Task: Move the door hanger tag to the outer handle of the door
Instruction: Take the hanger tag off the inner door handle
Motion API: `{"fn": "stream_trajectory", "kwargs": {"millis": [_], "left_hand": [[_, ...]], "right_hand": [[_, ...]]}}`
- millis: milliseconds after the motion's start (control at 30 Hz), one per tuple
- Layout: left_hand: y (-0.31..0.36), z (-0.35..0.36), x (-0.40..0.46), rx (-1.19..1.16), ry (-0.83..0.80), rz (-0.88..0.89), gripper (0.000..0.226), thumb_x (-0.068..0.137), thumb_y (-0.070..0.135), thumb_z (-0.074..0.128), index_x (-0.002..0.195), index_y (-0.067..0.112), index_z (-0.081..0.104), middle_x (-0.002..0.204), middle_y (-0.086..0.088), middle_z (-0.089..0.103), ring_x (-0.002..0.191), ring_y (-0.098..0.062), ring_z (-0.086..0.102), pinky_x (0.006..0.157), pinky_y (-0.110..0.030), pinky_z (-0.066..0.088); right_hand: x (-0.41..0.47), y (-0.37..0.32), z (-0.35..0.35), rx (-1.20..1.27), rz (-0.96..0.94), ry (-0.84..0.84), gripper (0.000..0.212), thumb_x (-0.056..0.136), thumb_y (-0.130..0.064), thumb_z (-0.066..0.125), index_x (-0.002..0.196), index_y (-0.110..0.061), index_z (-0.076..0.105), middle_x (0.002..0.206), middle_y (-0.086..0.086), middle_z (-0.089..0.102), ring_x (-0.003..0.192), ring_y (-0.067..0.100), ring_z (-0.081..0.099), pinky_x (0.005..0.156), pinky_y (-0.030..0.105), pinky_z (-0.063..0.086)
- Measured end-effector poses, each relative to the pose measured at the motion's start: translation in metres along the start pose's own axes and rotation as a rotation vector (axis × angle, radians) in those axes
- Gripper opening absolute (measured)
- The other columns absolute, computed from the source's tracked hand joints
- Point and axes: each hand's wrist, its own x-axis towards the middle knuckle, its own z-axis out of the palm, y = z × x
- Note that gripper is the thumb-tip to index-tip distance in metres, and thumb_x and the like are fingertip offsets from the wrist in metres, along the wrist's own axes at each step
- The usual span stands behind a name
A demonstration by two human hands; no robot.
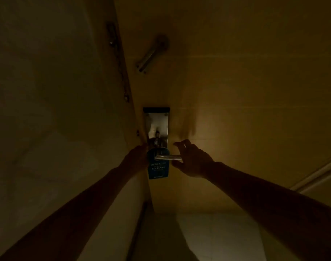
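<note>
The scene is dim. A blue door hanger tag [157, 169] with white lettering hangs on the silver lever handle [167, 157] of a wooden door [236, 91]. My right hand [193, 160] is spread open around the free end of the lever, thumb below and fingers above, not clearly clasping it. My left hand [137, 157] rests at the tag's left edge by the door edge; its fingers are hidden in shadow, so its hold is unclear.
A metal lock plate [157, 123] rises above the handle. Higher on the door sits a swing-bar door guard [151, 53]. The door frame and wall [57, 110] fill the left side. Pale floor [208, 238] shows below.
</note>
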Motion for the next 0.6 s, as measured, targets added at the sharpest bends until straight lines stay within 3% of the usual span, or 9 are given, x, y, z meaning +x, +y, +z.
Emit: {"fn": "stream_trajectory", "kwargs": {"millis": [100,167,233,333,400,500,600], "left_hand": [[0.001,0.006,0.008,-0.038,0.012,0.062,0.047,0.097,0.015,0.042,0.143,0.011,0.034,0.139,-0.021,0.049,0.122,-0.037,0.052,0.095,-0.042,0.047],[0.003,0.011,0.010,-0.049,0.040,0.088,0.041,0.098,0.017,0.041,0.139,0.015,0.042,0.123,-0.020,0.061,0.099,-0.033,0.062,0.071,-0.030,0.050],[0.005,0.015,0.010,-0.025,0.071,0.077,0.037,0.100,0.023,0.040,0.136,0.016,0.048,0.108,-0.017,0.065,0.080,-0.026,0.063,0.055,-0.021,0.042],[0.010,0.018,0.006,0.028,0.103,0.019,0.034,0.100,0.021,0.040,0.124,0.001,0.054,0.106,-0.020,0.065,0.085,-0.031,0.064,0.065,-0.031,0.047],[0.013,0.018,0.004,0.052,0.088,-0.025,0.033,0.099,0.021,0.040,0.120,-0.001,0.055,0.104,-0.017,0.064,0.082,-0.024,0.061,0.065,-0.030,0.046],[0.013,0.019,0.003,0.090,0.083,-0.061,0.029,0.098,0.018,0.041,0.113,0.000,0.057,0.111,-0.020,0.063,0.096,-0.031,0.061,0.080,-0.038,0.051],[0.016,0.023,0.000,0.127,0.069,-0.082,0.027,0.099,0.020,0.039,0.097,0.000,0.057,0.101,-0.019,0.062,0.079,-0.025,0.056,0.063,-0.031,0.043]], "right_hand": [[0.006,0.002,0.004,0.013,0.036,-0.022,0.071,0.098,-0.050,0.049,0.156,-0.019,0.020,0.161,0.013,0.018,0.130,0.032,0.047,0.094,0.046,0.053],[0.008,0.006,0.006,0.013,0.041,-0.036,0.071,0.098,-0.049,0.050,0.156,-0.019,0.020,0.162,0.014,0.016,0.132,0.033,0.046,0.096,0.047,0.052],[0.007,0.009,0.008,0.022,0.035,-0.034,0.070,0.098,-0.048,0.050,0.155,-0.018,0.021,0.162,0.014,0.016,0.131,0.033,0.047,0.096,0.047,0.052],[0.001,0.019,0.008,0.014,0.020,-0.037,0.070,0.099,-0.048,0.049,0.155,-0.018,0.022,0.161,0.014,0.017,0.130,0.032,0.048,0.096,0.047,0.052],[0.000,0.026,0.007,0.029,0.029,-0.033,0.070,0.099,-0.049,0.048,0.155,-0.018,0.022,0.161,0.013,0.018,0.130,0.032,0.048,0.096,0.047,0.052],[-0.007,0.036,0.004,0.045,0.038,-0.023,0.070,0.099,-0.050,0.047,0.155,-0.017,0.023,0.161,0.014,0.018,0.129,0.032,0.048,0.096,0.047,0.052],[-0.017,0.047,0.003,0.061,0.063,-0.033,0.071,0.099,-0.052,0.046,0.155,-0.017,0.021,0.158,0.015,0.021,0.128,0.032,0.048,0.096,0.047,0.052]]}}
